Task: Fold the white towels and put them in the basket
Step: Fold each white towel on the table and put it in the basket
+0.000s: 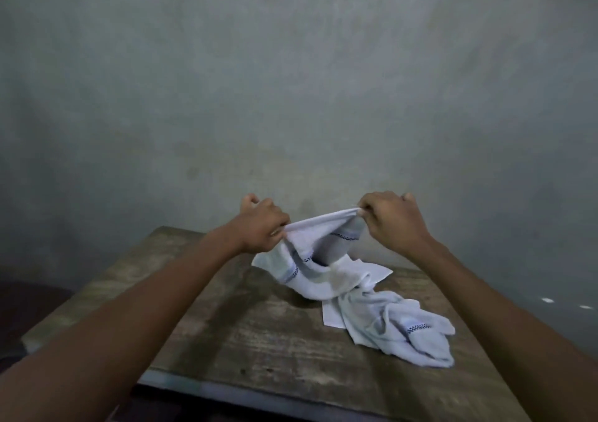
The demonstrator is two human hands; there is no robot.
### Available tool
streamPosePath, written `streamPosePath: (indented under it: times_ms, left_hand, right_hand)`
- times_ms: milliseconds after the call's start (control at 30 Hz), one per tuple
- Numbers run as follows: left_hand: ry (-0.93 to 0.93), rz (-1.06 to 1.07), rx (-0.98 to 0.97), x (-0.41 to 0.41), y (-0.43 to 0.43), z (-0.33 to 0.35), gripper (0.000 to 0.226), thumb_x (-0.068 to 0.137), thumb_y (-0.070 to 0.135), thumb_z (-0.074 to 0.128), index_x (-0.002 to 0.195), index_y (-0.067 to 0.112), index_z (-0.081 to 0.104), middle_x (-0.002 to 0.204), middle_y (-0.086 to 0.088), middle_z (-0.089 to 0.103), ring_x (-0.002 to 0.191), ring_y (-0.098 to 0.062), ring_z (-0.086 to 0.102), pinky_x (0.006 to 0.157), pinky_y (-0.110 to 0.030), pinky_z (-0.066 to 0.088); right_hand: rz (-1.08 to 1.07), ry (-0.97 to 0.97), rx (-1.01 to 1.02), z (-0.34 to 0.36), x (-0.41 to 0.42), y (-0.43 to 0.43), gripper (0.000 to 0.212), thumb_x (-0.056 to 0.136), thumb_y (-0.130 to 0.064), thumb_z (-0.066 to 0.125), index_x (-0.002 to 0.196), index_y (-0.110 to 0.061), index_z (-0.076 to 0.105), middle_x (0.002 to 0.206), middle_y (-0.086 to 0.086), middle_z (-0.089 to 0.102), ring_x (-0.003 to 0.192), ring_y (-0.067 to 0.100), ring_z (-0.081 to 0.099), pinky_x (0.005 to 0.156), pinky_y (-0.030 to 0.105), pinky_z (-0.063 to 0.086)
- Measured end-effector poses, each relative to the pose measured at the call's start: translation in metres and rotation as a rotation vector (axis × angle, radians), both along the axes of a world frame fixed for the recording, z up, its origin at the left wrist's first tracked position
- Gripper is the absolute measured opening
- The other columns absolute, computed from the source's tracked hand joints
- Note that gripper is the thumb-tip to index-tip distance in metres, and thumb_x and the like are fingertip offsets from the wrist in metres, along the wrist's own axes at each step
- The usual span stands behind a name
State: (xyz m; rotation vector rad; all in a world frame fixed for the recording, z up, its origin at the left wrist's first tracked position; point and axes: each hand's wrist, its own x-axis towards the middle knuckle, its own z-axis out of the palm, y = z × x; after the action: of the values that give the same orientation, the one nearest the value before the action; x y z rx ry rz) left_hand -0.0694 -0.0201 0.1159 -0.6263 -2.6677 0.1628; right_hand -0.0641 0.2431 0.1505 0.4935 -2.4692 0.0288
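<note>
Now holding one white towel [318,276] up over the bench [226,334] by its top edge. Pinched at one end by the left grip [262,224] and at the other end by the right grip [393,221], with the edge pulled fairly tight between the two. Held up like that, most likely, to let the cloth hang down and open out, and so to find the corners before making the first fold. Not hanging free yet: bunched at the bottom and resting on the bench, with a grey band and a thin dark dotted line showing. Both grips closed tight on the cloth, with fingers curled in and nothing else held. Left grip a little lower than the right, hence a slanted top edge. Just beside, to the right and nearer the body, a second towel [398,327] lying in a crumpled heap on the bench, touching the tail of the first one or tucked under it; hard to tell which. Left there, probably, to wait for its turn. Behind the bench, only a bare grey wall [291,65]. No basket anywhere in view, so no telling where to carry the folded towels. Folding barely begun, by the look of it: none folded, two to do.
</note>
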Motion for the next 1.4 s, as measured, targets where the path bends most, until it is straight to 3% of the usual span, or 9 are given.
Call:
streamPosePath:
  times_ms: [167, 333, 700, 933, 1133, 1233, 1400]
  left_hand:
    - [0.093, 0.027, -0.007, 0.018, 0.001, 0.031, 0.019, 0.093, 0.032, 0.042, 0.095, 0.021, 0.058, 0.100, 0.004, 0.059, 0.109, -0.016, 0.044, 0.092, -0.039, 0.022]
    - [0.036, 0.010, 0.068, 0.026, -0.001, 0.050, 0.016, 0.095, 0.032, 0.041, 0.103, 0.025, 0.053, 0.095, 0.006, 0.060, 0.109, -0.011, 0.046, 0.099, -0.042, 0.017]
    - [0.042, 0.175, 0.035, 0.033, -0.046, 0.089, 0.019, 0.095, 0.034, 0.042, 0.101, 0.024, 0.056, 0.089, 0.007, 0.054, 0.112, -0.015, 0.044, 0.093, -0.038, 0.022]
    - [0.187, 0.183, 0.166, 0.027, -0.059, 0.135, 0.014, 0.094, 0.033, 0.044, 0.098, 0.031, 0.058, 0.096, 0.011, 0.063, 0.109, -0.011, 0.049, 0.086, -0.035, 0.023]
    - [0.391, 0.094, 0.420, 0.029, -0.060, 0.196, 0.011, 0.093, 0.027, 0.051, 0.085, 0.029, 0.059, 0.073, 0.013, 0.053, 0.092, -0.016, 0.058, 0.069, -0.032, 0.016]
    - [0.399, -0.031, 0.573, 0.028, -0.062, 0.234, 0.007, 0.090, 0.019, 0.058, 0.088, 0.019, 0.065, 0.075, 0.006, 0.060, 0.081, -0.022, 0.061, 0.071, -0.030, 0.034]
    - [0.466, -0.071, 0.659, 0.034, -0.056, 0.284, 0.012, 0.088, 0.009, 0.060, 0.094, 0.005, 0.070, 0.087, -0.006, 0.066, 0.069, -0.016, 0.054, 0.065, -0.022, 0.034]
  right_hand:
    - [-0.017, 0.047, -0.016, 0.030, 0.022, 0.013, 0.016, 0.095, -0.030, 0.047, 0.098, -0.023, 0.061, 0.100, -0.003, 0.067, 0.103, 0.023, 0.056, 0.078, 0.034, 0.027]
    - [-0.010, 0.096, -0.033, 0.059, 0.035, 0.016, 0.017, 0.096, -0.028, 0.046, 0.097, -0.021, 0.061, 0.099, -0.003, 0.066, 0.100, 0.023, 0.056, 0.075, 0.034, 0.023]
    - [-0.095, 0.142, -0.115, 0.107, 0.039, 0.051, 0.012, 0.094, -0.025, 0.050, 0.090, -0.020, 0.061, 0.096, -0.001, 0.068, 0.098, 0.025, 0.060, 0.073, 0.033, 0.022]
    - [-0.105, 0.177, -0.138, 0.138, 0.033, 0.057, 0.015, 0.095, -0.025, 0.047, 0.090, -0.019, 0.060, 0.093, -0.002, 0.067, 0.093, 0.025, 0.060, 0.075, 0.033, 0.022]
    - [-0.093, 0.231, -0.183, 0.188, 0.031, 0.061, 0.015, 0.096, -0.025, 0.046, 0.092, -0.020, 0.060, 0.095, -0.001, 0.066, 0.095, 0.025, 0.059, 0.078, 0.035, 0.025]
    - [-0.078, 0.273, -0.223, 0.223, 0.033, 0.061, 0.015, 0.096, -0.026, 0.047, 0.092, -0.021, 0.060, 0.093, 0.000, 0.066, 0.094, 0.027, 0.059, 0.083, 0.037, 0.031]
    - [-0.060, 0.296, -0.225, 0.266, 0.038, 0.057, 0.016, 0.096, -0.026, 0.047, 0.096, -0.018, 0.061, 0.085, -0.001, 0.061, 0.092, 0.029, 0.058, 0.084, 0.038, 0.034]
